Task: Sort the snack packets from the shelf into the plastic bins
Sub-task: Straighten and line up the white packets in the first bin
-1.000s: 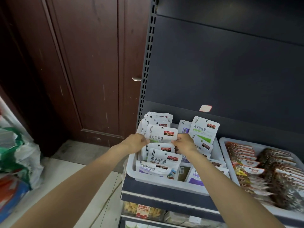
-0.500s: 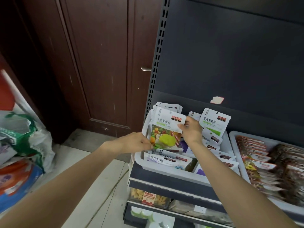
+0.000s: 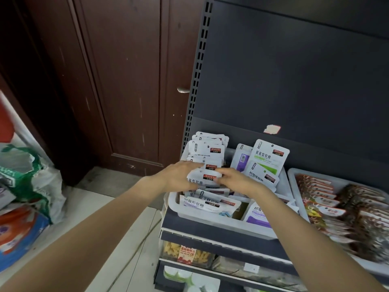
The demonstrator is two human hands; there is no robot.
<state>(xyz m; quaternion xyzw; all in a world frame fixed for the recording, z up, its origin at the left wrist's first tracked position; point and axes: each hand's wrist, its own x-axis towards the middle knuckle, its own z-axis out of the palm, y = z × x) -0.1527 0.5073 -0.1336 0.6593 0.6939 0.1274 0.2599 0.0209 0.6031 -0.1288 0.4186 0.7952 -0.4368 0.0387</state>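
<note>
Snack packets: white candy packets (image 3: 207, 153) with red brand labels stand in rows inside a white plastic bin (image 3: 176, 204) at the centre of the frame, on a dark shelf (image 3: 221, 230).
Held packet: one white packet (image 3: 203, 180) sits between the two hands, just above the left rows of the bin — its lower part is hidden behind other packets.
Left hand: the left hand (image 3: 179, 175) reaches in from the lower left and touches the packet's left edge; its fingers lie fairly straight over the packet tops, and a firm grasp cannot be told.
Right hand: the right hand (image 3: 235, 181) comes in from the lower right, its fingers curled on the packet's right edge, pinching it.
Right rows: a packet with a green stripe (image 3: 268, 159) stands tallest in the bin's right half, with a purple-backed one (image 3: 242, 159) just beside it.
Second bin: a white tray (image 3: 293, 175) at the right edge holds rows of reddish-brown packets (image 3: 315, 189).
Lower shelf: yellow snacks (image 3: 187, 252) in a clear container, bottom centre.
Surroundings: a dark wooden door (image 3: 126, 81) fills the upper left; sacks (image 3: 27, 182) rest on the floor at the left edge — green-and-white over orange-and-blue.
</note>
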